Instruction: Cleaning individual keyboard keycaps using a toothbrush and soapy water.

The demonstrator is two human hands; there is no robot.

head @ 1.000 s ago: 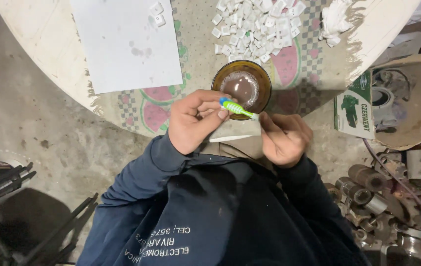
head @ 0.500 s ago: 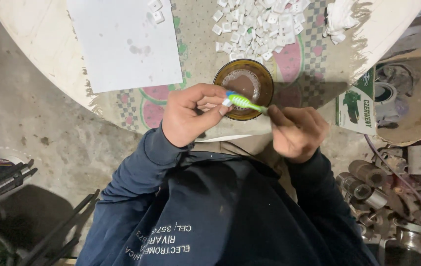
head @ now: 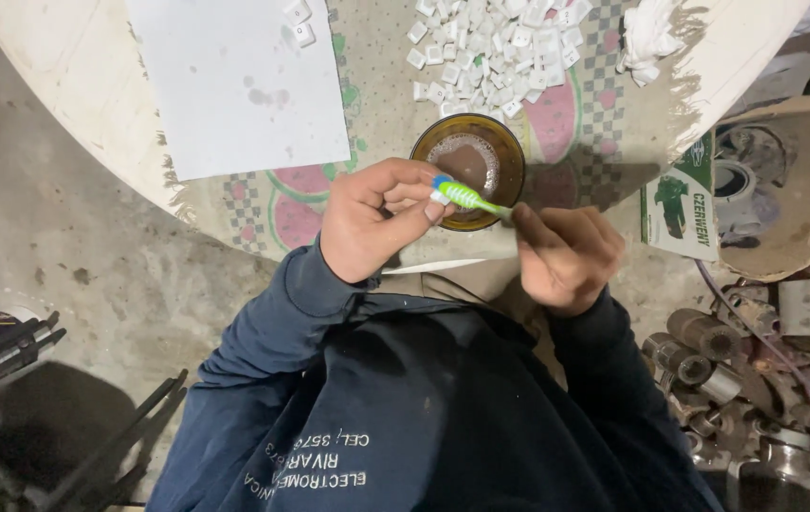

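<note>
where a round surface [head: 73,85] under a fringed, melon-patterned cloth meets a bare concrete floor, metal parts lie heaped at the right beside an open cardboard box [head: 784,180]. the green toothbrush [head: 466,196] lies nearly level over the brown glass bowl [head: 509,152], its long axis left to right. the left hand [head: 372,223] pinches a small white piece at the brush head, while the right hand [head: 566,256] is closed on the handle.

Green-and-blue toothbrush [head: 466,196], amber bowl [head: 511,163], white keycaps [head: 495,47], watermelon-patterned cloth [head: 556,114].
</note>
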